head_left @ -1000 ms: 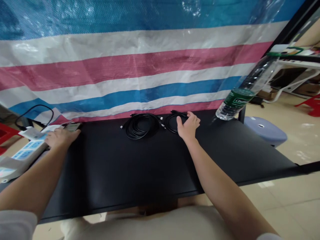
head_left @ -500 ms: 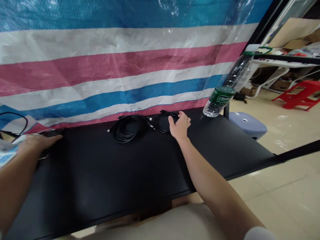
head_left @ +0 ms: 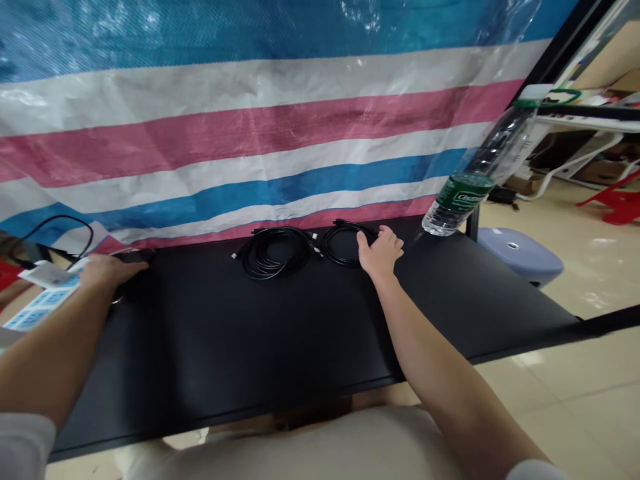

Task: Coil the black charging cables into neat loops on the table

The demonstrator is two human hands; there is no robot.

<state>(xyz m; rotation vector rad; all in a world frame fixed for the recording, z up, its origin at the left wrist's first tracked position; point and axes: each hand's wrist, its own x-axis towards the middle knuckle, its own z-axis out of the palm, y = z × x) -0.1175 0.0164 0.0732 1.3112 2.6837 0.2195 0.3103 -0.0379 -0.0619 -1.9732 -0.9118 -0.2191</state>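
Two coils of black cable lie at the back of the black table point(head_left: 280, 333). The left coil point(head_left: 273, 251) lies untouched. My right hand point(head_left: 380, 252) rests on the right edge of the right coil point(head_left: 340, 244), fingers curled loosely over it. My left hand point(head_left: 110, 272) lies flat at the table's far left, fingers stretched over a dark flat object that it mostly hides.
A clear water bottle point(head_left: 470, 187) with a green label stands at the table's back right corner. A striped tarp point(head_left: 250, 133) hangs behind the table. A white power strip point(head_left: 35, 310) and a black cable loop lie at the left. A blue-grey stool point(head_left: 517, 257) stands right of the table.
The view swung right, then back left. My right hand stays on the right coil. My left hand stays flat at the table's far left.
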